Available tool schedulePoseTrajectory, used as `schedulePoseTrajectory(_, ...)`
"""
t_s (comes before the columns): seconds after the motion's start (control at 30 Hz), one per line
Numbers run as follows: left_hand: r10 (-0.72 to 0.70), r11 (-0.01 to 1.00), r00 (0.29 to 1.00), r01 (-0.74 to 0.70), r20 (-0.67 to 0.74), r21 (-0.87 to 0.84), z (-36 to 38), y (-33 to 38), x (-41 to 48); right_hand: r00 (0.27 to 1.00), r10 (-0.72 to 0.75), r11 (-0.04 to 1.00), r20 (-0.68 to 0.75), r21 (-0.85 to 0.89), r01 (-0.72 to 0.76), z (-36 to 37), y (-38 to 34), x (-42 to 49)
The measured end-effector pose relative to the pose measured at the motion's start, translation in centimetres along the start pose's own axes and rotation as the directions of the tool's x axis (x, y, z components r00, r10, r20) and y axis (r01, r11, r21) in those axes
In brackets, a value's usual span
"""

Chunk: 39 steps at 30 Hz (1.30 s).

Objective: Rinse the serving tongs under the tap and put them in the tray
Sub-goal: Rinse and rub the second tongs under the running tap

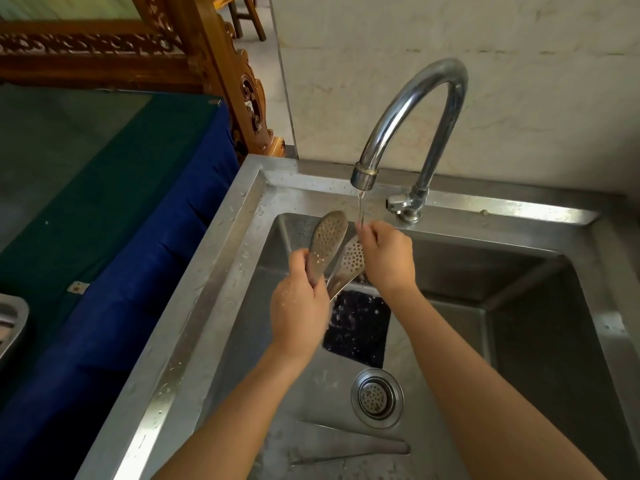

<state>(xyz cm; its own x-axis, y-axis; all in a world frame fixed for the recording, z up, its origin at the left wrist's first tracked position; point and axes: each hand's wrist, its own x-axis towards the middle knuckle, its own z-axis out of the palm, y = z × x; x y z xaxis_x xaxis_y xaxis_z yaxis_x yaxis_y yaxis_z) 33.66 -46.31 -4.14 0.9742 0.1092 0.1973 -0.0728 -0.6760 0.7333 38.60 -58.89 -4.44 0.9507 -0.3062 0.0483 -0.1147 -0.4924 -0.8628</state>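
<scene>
The metal serving tongs (327, 242) have two perforated oval blades that point up and away over the steel sink (221, 271). My left hand (299, 306) grips them by the handle end. My right hand (386, 259) curls round the edge of the right blade, its fingertips in the thin stream of water falling from the curved tap (408, 112). A corner of a metal tray (12, 323) shows at the left edge, on the blue cloth.
The round drain strainer (376, 398) lies in the sink floor near me, beside a dark speckled patch (358, 327). A table with green and blue cloth (104, 202) stands left of the sink. Carved wooden furniture (221, 64) and a marble wall (485, 46) rise behind.
</scene>
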Motion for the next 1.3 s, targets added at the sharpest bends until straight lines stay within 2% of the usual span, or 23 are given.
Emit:
schedulePoseTrajectory(0.07,0.046,0.999,0.999,-0.046,-0.002,0.025,-0.1,-0.3,0.3,0.998,0.039,0.999,-0.039,0.028,-0.038,0.2,0.0,0.0)
schedulePoseTrajectory(0.1,0.074,0.997,0.997,-0.073,-0.006,0.038,-0.2,-0.5,0.4,0.999,0.054,0.998,0.008,0.033,-0.054,0.2,0.1,0.0)
schedulePoseTrajectory(0.2,0.114,0.991,0.993,-0.113,-0.01,0.066,-0.3,-0.7,0.6,0.959,0.061,0.997,0.277,0.03,-0.072,0.0,0.3,-0.2)
schedulePoseTrajectory(0.23,0.115,0.991,0.993,-0.114,-0.009,0.071,-0.3,-0.8,0.6,0.943,0.037,0.999,0.332,0.012,-0.044,-0.1,0.4,-0.3)
schedulePoseTrajectory(0.3,0.113,0.992,0.994,-0.112,-0.006,0.065,-0.3,-0.8,0.4,0.937,0.019,1.0,0.35,-0.015,-0.015,-0.3,0.2,-0.1)
schedulePoseTrajectory(0.4,0.092,0.995,0.996,-0.092,0.001,0.039,-0.3,-0.5,0.2,0.97,0.006,0.999,0.245,-0.048,0.006,-0.1,0.3,0.1)
schedulePoseTrajectory(0.5,0.063,0.998,0.998,-0.063,0.007,0.013,-0.2,-0.4,0.3,0.999,-0.019,0.996,0.029,-0.088,0.022,0.7,0.3,-0.4)
schedulePoseTrajectory(0.6,0.109,0.992,0.994,-0.109,0.011,0.068,-0.4,-0.4,0.6,0.99,0.055,0.998,-0.132,-0.002,-0.055,1.0,0.4,-0.6)
schedulePoseTrajectory(0.63,0.135,0.986,0.991,-0.135,0.01,0.096,-0.5,-0.5,0.7,0.992,0.082,0.996,-0.095,0.045,-0.078,0.9,0.4,-0.5)
schedulePoseTrajectory(0.7,0.159,0.979,0.987,-0.159,0.013,0.129,-0.7,-0.6,0.9,0.983,0.058,0.99,0.173,0.117,-0.079,0.4,0.6,-0.5)
schedulePoseTrajectory(0.77,0.156,0.979,0.988,-0.156,0.009,0.129,-0.9,-0.7,1.0,0.897,-0.056,0.992,0.438,0.129,-0.001,-0.2,0.5,-0.8)
schedulePoseTrajectory(0.83,0.143,0.984,0.99,-0.141,-0.008,0.106,-1.0,-0.7,1.0,0.846,-0.115,0.993,0.521,0.092,0.079,-0.3,0.3,-0.7)
schedulePoseTrajectory(0.9,0.15,0.984,0.989,-0.148,-0.013,0.095,-0.9,-0.5,1.0,0.908,-0.083,0.992,0.411,0.117,0.037,-0.2,0.1,-0.7)
schedulePoseTrajectory(0.97,0.169,0.981,0.986,-0.168,0.005,0.096,-0.6,-0.1,0.8,0.986,0.025,0.99,0.166,0.135,-0.047,0.0,0.0,-0.4)
schedulePoseTrajectory(1.03,0.178,0.979,0.984,-0.178,0.015,0.103,-0.3,0.1,0.5,0.995,0.093,0.989,-0.023,0.117,-0.09,0.2,0.0,-0.4)
schedulePoseTrajectory(1.07,0.187,0.976,0.982,-0.187,0.011,0.111,-0.2,0.2,0.4,0.992,0.105,0.989,-0.073,0.109,-0.097,0.3,0.1,-0.4)
schedulePoseTrajectory(1.1,0.199,0.973,0.98,-0.198,0.003,0.12,-0.2,0.2,0.4,0.993,0.101,0.989,-0.063,0.116,-0.093,0.2,0.2,-0.4)
schedulePoseTrajectory(1.13,0.207,0.971,0.978,-0.205,-0.007,0.126,-0.2,0.1,0.5,0.998,0.069,0.987,0.007,0.144,-0.07,0.0,0.3,-0.3)
schedulePoseTrajectory(1.17,0.21,0.97,0.978,-0.206,-0.018,0.13,-0.2,0.1,0.5,0.99,0.021,0.988,0.14,0.15,-0.042,-0.5,0.2,-0.4)
schedulePoseTrajectory(1.23,0.207,0.971,0.978,-0.201,-0.031,0.132,-0.3,0.0,0.7,0.915,-0.053,0.998,0.4,0.052,0.035,-1.3,0.2,-0.1)
schedulePoseTrajectory(1.27,0.202,0.972,0.979,-0.197,-0.026,0.127,-0.2,0.0,0.7,0.891,-0.049,0.999,0.45,0.001,0.054,-1.4,0.4,0.1)
schedulePoseTrajectory(1.3,0.195,0.974,0.981,-0.192,-0.015,0.117,-0.1,0.0,0.7,0.905,-0.028,0.999,0.425,-0.026,0.043,-1.4,0.5,0.3)
